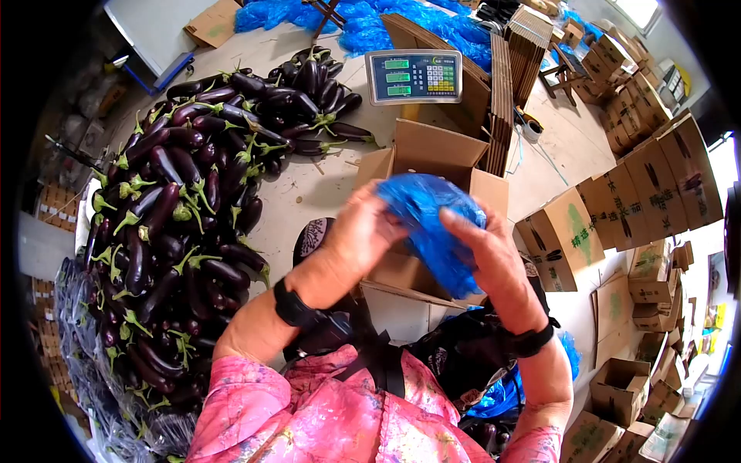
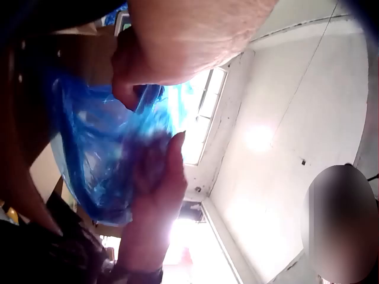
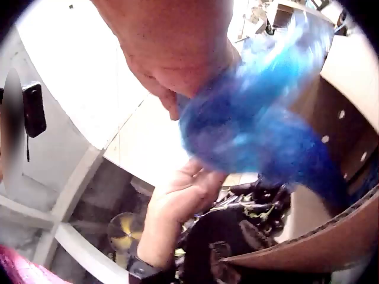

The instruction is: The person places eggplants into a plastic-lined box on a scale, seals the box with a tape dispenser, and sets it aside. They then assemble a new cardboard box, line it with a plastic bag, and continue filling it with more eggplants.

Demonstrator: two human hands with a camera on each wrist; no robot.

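Observation:
A thin blue plastic bag [image 1: 432,220] is stretched between both hands above an open cardboard box [image 1: 440,143]. My left hand [image 1: 361,231] grips the bag's left edge, and in the left wrist view its curled fingers [image 2: 124,94] hold bunched plastic. On the other side, my right hand [image 1: 494,247] holds the bag with the thumb on the near face; its other fingers are mostly hidden behind the plastic. The right wrist view shows the bag [image 3: 237,130] blurred, hanging partly over the box's opening.
A large heap of eggplants [image 1: 185,201] lies on the floor to the left. Beyond the box stands a scale display [image 1: 414,76], beside stacked flat cardboard [image 1: 502,100]. Printed cartons [image 1: 559,239] stand on the right, and more blue plastic [image 1: 370,27] lies at the back.

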